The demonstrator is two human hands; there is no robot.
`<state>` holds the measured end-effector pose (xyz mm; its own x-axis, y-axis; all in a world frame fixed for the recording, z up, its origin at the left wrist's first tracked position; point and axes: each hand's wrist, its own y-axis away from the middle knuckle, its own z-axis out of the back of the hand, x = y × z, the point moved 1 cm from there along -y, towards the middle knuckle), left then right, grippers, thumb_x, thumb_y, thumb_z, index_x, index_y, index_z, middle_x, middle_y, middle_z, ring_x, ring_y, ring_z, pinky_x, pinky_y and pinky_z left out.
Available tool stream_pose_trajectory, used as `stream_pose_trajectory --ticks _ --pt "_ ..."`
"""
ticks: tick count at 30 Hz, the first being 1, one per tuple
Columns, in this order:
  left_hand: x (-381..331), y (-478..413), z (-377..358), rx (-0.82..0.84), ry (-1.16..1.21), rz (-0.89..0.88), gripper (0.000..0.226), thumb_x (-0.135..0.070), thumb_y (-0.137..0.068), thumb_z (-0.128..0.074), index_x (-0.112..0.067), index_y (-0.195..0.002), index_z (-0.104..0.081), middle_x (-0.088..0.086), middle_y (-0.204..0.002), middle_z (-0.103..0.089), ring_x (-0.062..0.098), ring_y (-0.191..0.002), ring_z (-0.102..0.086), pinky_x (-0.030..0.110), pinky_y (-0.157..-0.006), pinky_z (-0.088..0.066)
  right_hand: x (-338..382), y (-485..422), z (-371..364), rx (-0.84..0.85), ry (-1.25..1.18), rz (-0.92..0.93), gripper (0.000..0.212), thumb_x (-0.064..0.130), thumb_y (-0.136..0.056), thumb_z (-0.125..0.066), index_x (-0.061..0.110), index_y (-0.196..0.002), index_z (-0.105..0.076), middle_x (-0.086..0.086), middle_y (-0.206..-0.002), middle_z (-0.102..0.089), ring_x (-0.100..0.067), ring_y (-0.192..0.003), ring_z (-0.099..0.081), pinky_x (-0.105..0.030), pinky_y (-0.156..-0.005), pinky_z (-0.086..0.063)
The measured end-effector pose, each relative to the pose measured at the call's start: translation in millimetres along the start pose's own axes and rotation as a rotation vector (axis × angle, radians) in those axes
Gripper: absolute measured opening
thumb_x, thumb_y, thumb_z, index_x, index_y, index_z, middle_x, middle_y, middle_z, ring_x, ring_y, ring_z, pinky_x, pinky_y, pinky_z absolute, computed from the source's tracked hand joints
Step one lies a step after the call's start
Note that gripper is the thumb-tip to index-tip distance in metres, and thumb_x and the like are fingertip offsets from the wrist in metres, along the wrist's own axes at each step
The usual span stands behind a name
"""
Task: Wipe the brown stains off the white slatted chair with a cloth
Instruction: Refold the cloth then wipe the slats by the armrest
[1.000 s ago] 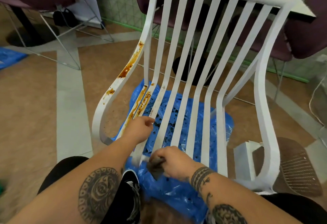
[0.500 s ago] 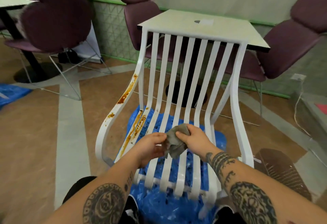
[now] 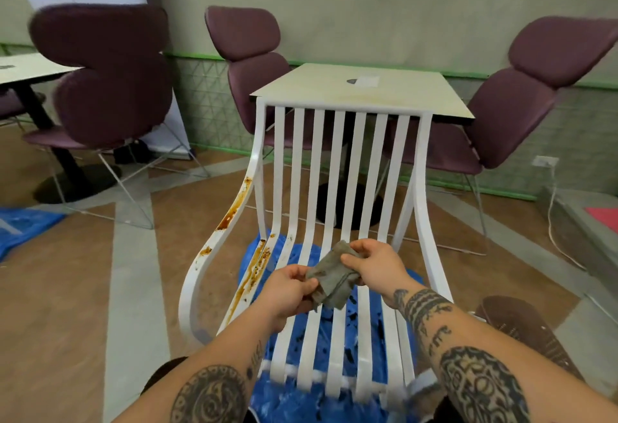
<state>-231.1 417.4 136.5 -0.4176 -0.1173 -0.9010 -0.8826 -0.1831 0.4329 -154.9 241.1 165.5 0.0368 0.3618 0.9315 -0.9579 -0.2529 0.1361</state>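
Note:
The white slatted chair (image 3: 337,168) stands in front of me, facing me. Brown stains (image 3: 234,212) run down its left arm rail, and more brown streaks (image 3: 254,269) mark the two leftmost seat slats. Above the seat slats I hold a crumpled grey-green cloth (image 3: 329,275) between both hands. My left hand (image 3: 289,292) pinches its lower left edge. My right hand (image 3: 374,265) grips its upper right part. The cloth is clear of the chair.
Blue plastic sheet (image 3: 334,332) lies on the floor under the chair. Behind it stand a pale square table (image 3: 364,91) and several purple chairs (image 3: 110,78). A brown perforated seat (image 3: 521,329) lies at lower right. Another blue sheet (image 3: 23,222) lies at the far left.
Both hands lifted off the seat slats and now hold the cloth together above the seat. My view rose and pulled back, showing the whole chair back and the table.

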Motion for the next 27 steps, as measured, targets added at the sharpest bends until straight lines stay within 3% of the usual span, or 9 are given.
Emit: stream_pose_trajectory --ticks 3,7,11,16,20,27 --pt "-7 15 5 0.072 0.035 -0.004 0.015 -0.007 -0.095 -0.065 -0.006 -0.111 -0.065 0.016 -0.107 -0.075 0.030 -0.099 -0.073 0.047 -0.088 -0.060 9 3 -2 0.021 -0.071 0.024 0.010 0.022 -0.095 -0.069 0.022 -0.104 -0.071 -0.003 -0.104 -0.074 -0.022 -0.095 -0.071 -0.047 -0.086 -0.060" --pt "-13 38 12 0.215 0.103 -0.026 0.010 -0.021 -0.085 -0.073 -0.015 -0.090 -0.066 0.008 -0.100 -0.073 0.026 -0.104 -0.066 0.054 -0.104 -0.049 25 12 -7 0.139 -0.154 0.037 0.017 0.018 -0.103 -0.056 0.023 -0.112 -0.069 -0.005 -0.113 -0.073 -0.022 -0.102 -0.069 -0.040 -0.090 -0.057" --pt "-9 41 18 0.169 0.366 -0.030 0.025 -0.036 -0.087 -0.062 -0.014 -0.078 -0.059 0.006 -0.102 -0.073 0.029 -0.100 -0.067 0.054 -0.097 -0.051 35 23 -16 0.301 -0.168 0.019 0.023 0.015 -0.105 -0.050 0.020 -0.118 -0.069 -0.007 -0.113 -0.073 -0.023 -0.103 -0.070 -0.035 -0.086 -0.058" --pt "4 41 16 0.209 0.312 -0.014 0.036 -0.025 -0.092 -0.064 -0.011 -0.125 -0.063 0.014 -0.111 -0.072 0.031 -0.098 -0.068 0.046 -0.082 -0.057 29 23 -27 0.398 -0.194 -0.005 0.027 0.011 -0.104 -0.050 0.019 -0.119 -0.071 -0.007 -0.112 -0.075 -0.022 -0.106 -0.071 -0.037 -0.095 -0.057" --pt "7 30 24 0.183 0.278 -0.015 0.033 -0.020 -0.096 -0.063 -0.010 -0.128 -0.063 0.016 -0.118 -0.072 0.034 -0.115 -0.066 0.054 -0.101 -0.052 26 16 -29 0.304 -0.076 0.044 0.028 0.015 -0.102 -0.056 0.023 -0.125 -0.070 -0.001 -0.121 -0.072 -0.015 -0.112 -0.067 -0.033 -0.100 -0.055" --pt "0 14 39 0.133 0.291 -0.053 0.041 -0.014 -0.090 -0.071 -0.006 -0.127 -0.058 0.020 -0.119 -0.070 0.038 -0.115 -0.066 0.058 -0.100 -0.051 27 7 -21 0.204 0.043 0.066 0.018 0.017 -0.100 -0.060 0.024 -0.106 -0.074 -0.003 -0.107 -0.074 -0.019 -0.101 -0.070 -0.039 -0.093 -0.059"
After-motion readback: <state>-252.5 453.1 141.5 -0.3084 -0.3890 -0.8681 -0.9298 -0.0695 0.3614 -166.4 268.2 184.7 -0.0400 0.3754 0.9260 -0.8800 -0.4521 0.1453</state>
